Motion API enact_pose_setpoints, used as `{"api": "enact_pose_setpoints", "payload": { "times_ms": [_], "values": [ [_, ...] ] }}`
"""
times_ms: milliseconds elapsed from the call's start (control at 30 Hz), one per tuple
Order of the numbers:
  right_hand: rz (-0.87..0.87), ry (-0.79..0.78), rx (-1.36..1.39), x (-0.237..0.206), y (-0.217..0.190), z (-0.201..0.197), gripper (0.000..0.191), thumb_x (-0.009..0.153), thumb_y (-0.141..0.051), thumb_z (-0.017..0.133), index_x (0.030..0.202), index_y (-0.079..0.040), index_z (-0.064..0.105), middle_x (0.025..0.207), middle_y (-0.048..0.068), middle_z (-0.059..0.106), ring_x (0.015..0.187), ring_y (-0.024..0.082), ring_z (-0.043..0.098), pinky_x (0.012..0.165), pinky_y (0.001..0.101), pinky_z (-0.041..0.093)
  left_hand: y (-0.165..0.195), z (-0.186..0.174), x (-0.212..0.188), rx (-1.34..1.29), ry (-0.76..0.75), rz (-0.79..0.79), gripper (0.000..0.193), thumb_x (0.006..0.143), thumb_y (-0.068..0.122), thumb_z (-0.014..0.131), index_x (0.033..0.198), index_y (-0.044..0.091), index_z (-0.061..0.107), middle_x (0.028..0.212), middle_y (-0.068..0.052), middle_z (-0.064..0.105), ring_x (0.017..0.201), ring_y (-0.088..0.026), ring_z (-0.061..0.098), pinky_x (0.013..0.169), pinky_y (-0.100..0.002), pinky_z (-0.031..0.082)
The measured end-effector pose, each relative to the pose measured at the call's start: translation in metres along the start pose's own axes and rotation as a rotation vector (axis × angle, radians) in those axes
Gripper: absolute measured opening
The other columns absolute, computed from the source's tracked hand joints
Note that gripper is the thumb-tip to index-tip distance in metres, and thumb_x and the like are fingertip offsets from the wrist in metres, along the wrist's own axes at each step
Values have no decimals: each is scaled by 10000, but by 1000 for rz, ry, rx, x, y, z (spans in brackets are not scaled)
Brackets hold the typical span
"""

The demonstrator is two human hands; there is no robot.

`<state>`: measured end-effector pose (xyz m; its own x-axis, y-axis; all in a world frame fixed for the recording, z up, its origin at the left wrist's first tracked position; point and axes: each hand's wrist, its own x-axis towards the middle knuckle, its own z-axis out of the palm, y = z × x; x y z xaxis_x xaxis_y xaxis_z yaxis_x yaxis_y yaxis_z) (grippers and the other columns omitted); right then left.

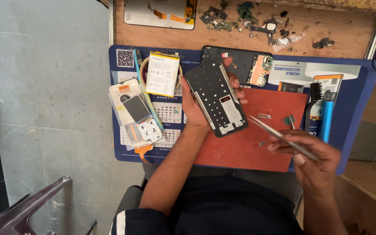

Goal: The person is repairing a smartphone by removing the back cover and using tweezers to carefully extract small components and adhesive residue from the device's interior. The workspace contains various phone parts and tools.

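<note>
My left hand [196, 106] grips a black phone frame [216, 98], holding it tilted above the blue work mat [353, 95]. My right hand [314, 159] holds metal tweezers [279, 135], their tips pointing left towards the frame's lower end, a short way from it. Behind the frame lies an opened black phone body [246, 65] with its circuit board showing. Under my hands lies a red mat [249, 143] with a few small metal parts [264, 116] on it.
A white phone battery [162, 74] and a bagged display part [136, 115] lie at the left of the mat. A blue tool [326, 119] and a brush [315, 93] stand at the right. Loose circuit scraps [240, 19] litter the wooden top behind. A grey tiled floor is at the left.
</note>
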<state>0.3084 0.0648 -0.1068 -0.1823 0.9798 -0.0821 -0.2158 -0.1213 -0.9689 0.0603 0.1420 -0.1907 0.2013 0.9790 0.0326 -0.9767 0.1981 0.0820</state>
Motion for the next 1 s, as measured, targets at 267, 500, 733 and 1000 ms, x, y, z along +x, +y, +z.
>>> {"api": "enact_pose_setpoints", "payload": {
  "times_ms": [267, 500, 733, 1000],
  "values": [
    [73, 44, -651, -9, 21, 19, 299, 803, 33, 798, 1094, -14, 748, 1038, 113, 744, 761, 89, 677, 542, 198, 504, 0, -1, -2, 6, -13, -1, 1067, 973, 835, 342, 1596, -30, 304, 1170, -194, 599, 1064, -297, 658, 968, -469, 556],
    [34, 44, -809, -6, 23, 45, 293, 759, -15, 857, 1041, -39, 784, 946, 56, 738, 610, 33, 599, 479, 179, 419, -3, 0, -4, 44, -16, 32, 1061, 981, 826, 342, 1588, -44, 311, 1170, -188, 611, 1048, -290, 658, 965, -444, 549],
    [-21, 47, -819, -5, 30, 69, 207, 817, -14, 823, 1015, -7, 766, 945, 57, 731, 636, 48, 658, 513, 186, 492, -1, -4, -4, 60, -41, 108, 1066, 963, 833, 343, 1565, -47, 336, 1217, -209, 639, 1119, -342, 679, 1002, -488, 554],
    [-76, -4, -883, 0, 32, 77, 187, 814, -37, 830, 985, -7, 759, 888, 44, 718, 612, 65, 662, 518, 206, 506, -2, -13, -3, 7, -46, 157, 1068, 974, 838, 331, 1557, -57, 356, 1256, -234, 632, 1124, -366, 682, 1019, -512, 551]
  ]
}}
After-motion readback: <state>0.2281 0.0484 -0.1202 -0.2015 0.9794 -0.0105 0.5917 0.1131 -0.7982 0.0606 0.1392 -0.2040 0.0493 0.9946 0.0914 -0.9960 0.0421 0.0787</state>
